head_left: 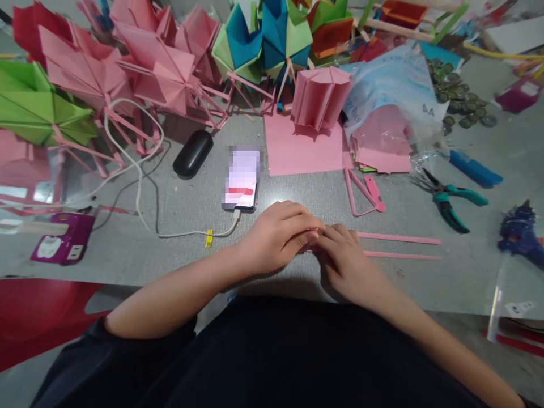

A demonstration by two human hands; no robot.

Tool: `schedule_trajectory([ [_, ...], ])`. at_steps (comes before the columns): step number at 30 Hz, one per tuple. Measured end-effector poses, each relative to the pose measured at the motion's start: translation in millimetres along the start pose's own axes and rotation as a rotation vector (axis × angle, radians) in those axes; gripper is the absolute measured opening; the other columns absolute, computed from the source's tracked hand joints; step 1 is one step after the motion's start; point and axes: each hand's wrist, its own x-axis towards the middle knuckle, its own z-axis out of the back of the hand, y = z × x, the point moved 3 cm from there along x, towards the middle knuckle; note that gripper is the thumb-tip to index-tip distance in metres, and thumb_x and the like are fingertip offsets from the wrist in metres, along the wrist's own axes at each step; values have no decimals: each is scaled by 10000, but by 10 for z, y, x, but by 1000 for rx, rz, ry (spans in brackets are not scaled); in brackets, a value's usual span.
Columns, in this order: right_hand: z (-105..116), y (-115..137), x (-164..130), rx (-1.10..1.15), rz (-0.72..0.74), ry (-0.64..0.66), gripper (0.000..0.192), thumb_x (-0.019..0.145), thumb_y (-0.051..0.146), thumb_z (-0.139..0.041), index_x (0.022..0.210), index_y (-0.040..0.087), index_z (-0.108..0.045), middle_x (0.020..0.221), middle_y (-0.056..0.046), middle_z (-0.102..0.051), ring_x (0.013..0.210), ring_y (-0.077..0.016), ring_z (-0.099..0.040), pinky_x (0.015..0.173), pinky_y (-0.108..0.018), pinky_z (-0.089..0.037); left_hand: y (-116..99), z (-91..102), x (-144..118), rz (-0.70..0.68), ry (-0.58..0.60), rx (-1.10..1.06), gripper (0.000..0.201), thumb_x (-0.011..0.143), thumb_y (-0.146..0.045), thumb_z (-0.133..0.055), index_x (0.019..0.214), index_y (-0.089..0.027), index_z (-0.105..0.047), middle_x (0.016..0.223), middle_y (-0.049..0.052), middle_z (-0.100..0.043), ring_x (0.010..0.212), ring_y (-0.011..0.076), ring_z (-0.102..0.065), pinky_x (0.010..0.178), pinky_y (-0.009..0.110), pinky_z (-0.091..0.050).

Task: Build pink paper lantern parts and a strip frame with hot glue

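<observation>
My left hand [283,235] is closed, its thumb and fingers pinching a small bit of pink material. Right beside it, my right hand [346,258] has curled fingers closed on the same pink piece, and the two hands touch. Two thin pink strips [399,238] run out to the right from beneath my right hand, roughly parallel, low over the grey table. Whether they are joined under my fingers is hidden. Beyond the hands lie a bent pink strip frame [352,195] and a small pink tool [374,192].
Behind stand several folded pink paper shapes [161,73]. A phone [242,178] on a white cable [187,233] and a black case [193,154] lie ahead. To the right are teal pliers [450,198], a blue cutter [476,168] and a glue gun [521,232].
</observation>
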Motion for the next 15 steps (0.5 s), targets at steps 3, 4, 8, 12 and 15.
schedule_trajectory([
  [3,15,21,19,-5,-13,6,293,988,42,-461,1055,238,-669,1089,-78,-709,1001,-258,-567,846,-411,-427,-1,-2,2,-15,-2,-10,228,1132,-291,-538,1119,-186,-740,1054,88,-788,973,224,-715,910,384,-540],
  [4,17,27,24,-11,-13,13,288,962,33,-468,1038,236,-658,1071,-74,-696,994,-257,-563,843,-409,-427,0,-3,4,-20,-3,-11,215,1128,-278,-545,1119,-183,-738,1055,89,-788,969,223,-716,906,380,-535],
  [8,19,56,40,-31,-10,18,280,833,38,-526,1000,232,-639,1037,-71,-658,1009,-274,-563,850,-422,-436,6,-6,8,-32,-9,-10,196,1120,-251,-554,1118,-177,-735,1042,83,-787,943,219,-711,885,371,-522],
  [12,9,110,58,-53,-36,-26,192,812,107,-572,952,228,-622,1027,-81,-646,992,-286,-564,837,-436,-436,6,-5,12,-42,-29,-17,199,1120,-249,-552,1113,-172,-736,1031,81,-788,927,214,-708,871,364,-522],
  [15,-1,149,69,-63,-47,-61,175,811,139,-593,954,230,-636,1029,-83,-653,988,-293,-570,837,-449,-432,11,-9,17,-36,-26,-20,206,1122,-256,-545,1122,-177,-736,1030,83,-785,928,214,-710,868,362,-528],
])
